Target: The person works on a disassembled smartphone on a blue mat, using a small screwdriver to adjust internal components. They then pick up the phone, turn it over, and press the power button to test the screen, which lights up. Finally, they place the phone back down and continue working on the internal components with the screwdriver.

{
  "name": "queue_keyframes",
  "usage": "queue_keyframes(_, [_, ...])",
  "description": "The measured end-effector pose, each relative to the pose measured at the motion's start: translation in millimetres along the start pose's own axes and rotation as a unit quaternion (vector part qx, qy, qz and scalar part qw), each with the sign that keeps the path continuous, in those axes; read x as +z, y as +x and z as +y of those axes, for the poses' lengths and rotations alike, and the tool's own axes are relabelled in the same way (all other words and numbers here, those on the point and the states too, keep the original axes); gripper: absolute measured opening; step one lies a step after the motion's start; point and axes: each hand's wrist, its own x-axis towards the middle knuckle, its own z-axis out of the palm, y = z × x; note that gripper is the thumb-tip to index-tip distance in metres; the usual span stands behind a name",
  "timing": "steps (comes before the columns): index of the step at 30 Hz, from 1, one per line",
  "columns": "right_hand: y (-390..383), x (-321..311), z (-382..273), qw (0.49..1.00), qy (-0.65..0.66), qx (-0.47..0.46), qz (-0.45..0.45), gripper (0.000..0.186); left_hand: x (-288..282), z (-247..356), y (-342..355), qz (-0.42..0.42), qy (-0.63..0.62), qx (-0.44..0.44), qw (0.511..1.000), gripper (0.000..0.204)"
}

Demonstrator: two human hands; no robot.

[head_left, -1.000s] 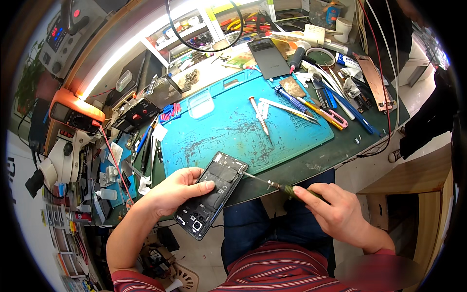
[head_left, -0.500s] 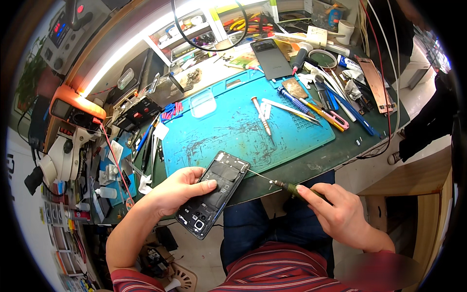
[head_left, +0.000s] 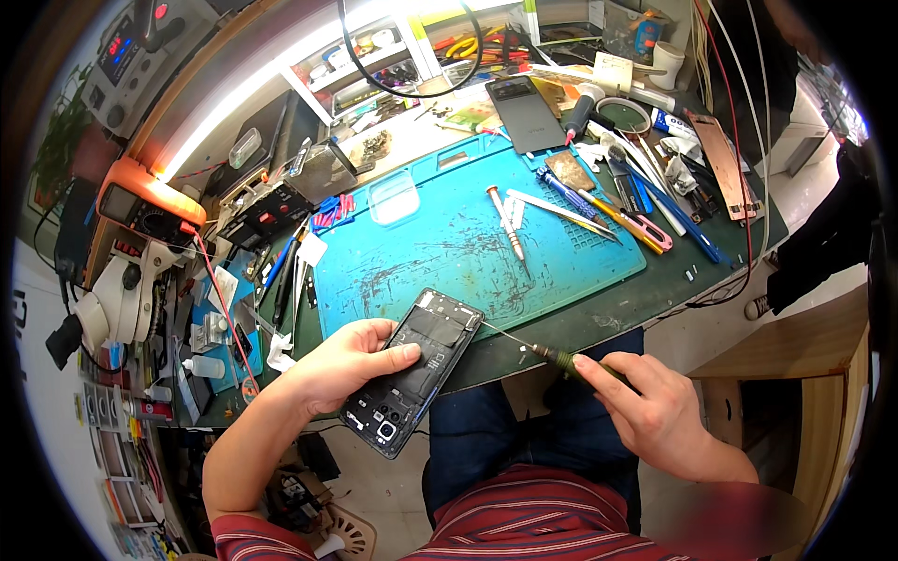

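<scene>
My left hand (head_left: pixel 360 363) is closed around the side of an opened phone (head_left: pixel 438 348), its thumb lying across the black inner covers. The phone is tilted, with its camera end toward me and its other end over the near edge of the blue mat. In my right hand (head_left: pixel 645 402) is a thin-shafted screwdriver (head_left: pixel 554 357) with a dark green handle. Its tip is at the phone's upper right edge; whether it sits in a screw is too small to tell. A dark phone back cover (head_left: pixel 526 114) lies at the far side of the mat.
The blue work mat (head_left: pixel 412 252) carries another screwdriver (head_left: pixel 506 224), tweezers (head_left: pixel 557 211) and a clear plastic lid (head_left: pixel 392 199). Pens and knives crowd its right side. An orange multimeter (head_left: pixel 145 208) and a microscope (head_left: pixel 122 297) stand left. A cable loop (head_left: pixel 412 95) hangs above the far side.
The whole view has shifted very slightly. Both hands, the phone and the screwdriver keep nearly the same places, with the tip still at the phone's edge.
</scene>
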Motion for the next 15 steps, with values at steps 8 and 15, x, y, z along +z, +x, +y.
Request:
queue_keyframes(8, [-0.7, 1.8, -3.0, 1.0, 0.003, -0.005, 0.007, 0.062, 1.6, 0.8, -1.9, -0.001, 0.003, 0.005, 1.0, 0.04])
queue_keyframes(15, [-3.5, 1.4, -7.4, 0.999, 0.035, -0.017, -0.01, 0.06, 2.0, 0.2, -0.9, 0.001, 0.009, 0.01, 1.0, 0.04])
